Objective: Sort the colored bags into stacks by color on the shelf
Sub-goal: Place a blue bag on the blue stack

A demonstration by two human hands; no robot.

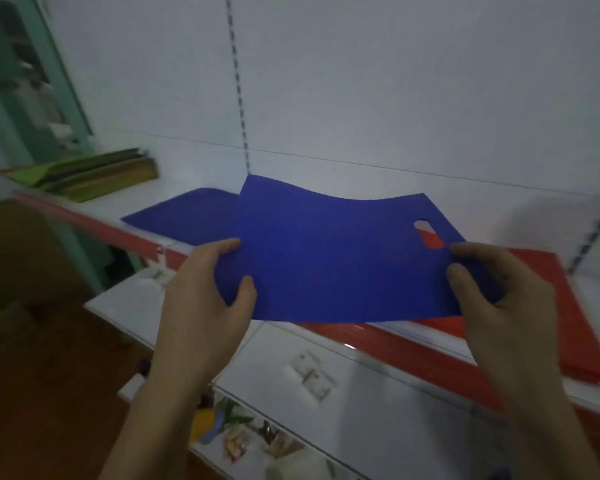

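Observation:
A flat blue bag (333, 251) with a cut-out handle hole near its right end hangs just above the white shelf (378, 181). My left hand (205, 289) pinches its near left edge, thumb on top. My right hand (496, 292) pinches its right end beside the handle hole. Behind it to the left, another blue bag (184, 216) lies flat on the shelf. A stack of red bags (568, 313) lies on the shelf at the right, partly hidden under the held bag. A mixed pile of green and other colored bags (94, 174) sits at the shelf's far left.
The shelf has a red front strip (94, 223) and a white back wall with slotted uprights (239, 98). A lower white shelf (326, 393) juts out below, with small packaged goods (236, 434) under it. Brown floor shows at the lower left.

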